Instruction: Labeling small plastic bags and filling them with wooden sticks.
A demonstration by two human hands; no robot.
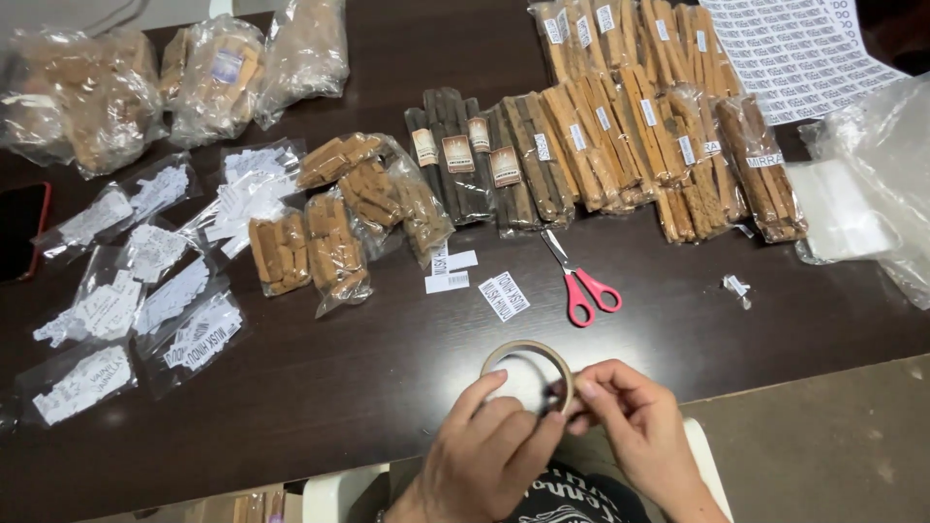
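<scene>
Over the near edge of the dark bench, both hands meet on a roll of clear tape. Seen from where I stand, the left hand grips the roll from below, its fingers curled around the ring's near rim. The right hand comes in from the other side, thumb and forefinger pinched together at the roll's right edge, right against the tape's surface; whether they have a loose end between them is too small to tell. The roll is held tilted, raised just above the benchtop, close to the person's body.

Just beyond the roll lie red-handled scissors, blades closed and pointing away. Beside them, to the left, sit a few loose white paper labels. Farther back, a row of clear bags of brown sticks runs across the middle, darker bundles on the left of the row, paler ones on the right. Smaller bags of short brown pieces lie left of that row. Along the left side are little clear bags of white label slips. At the far right corner lies a printed label sheet, with a heap of empty clear plastic bags below it.
</scene>
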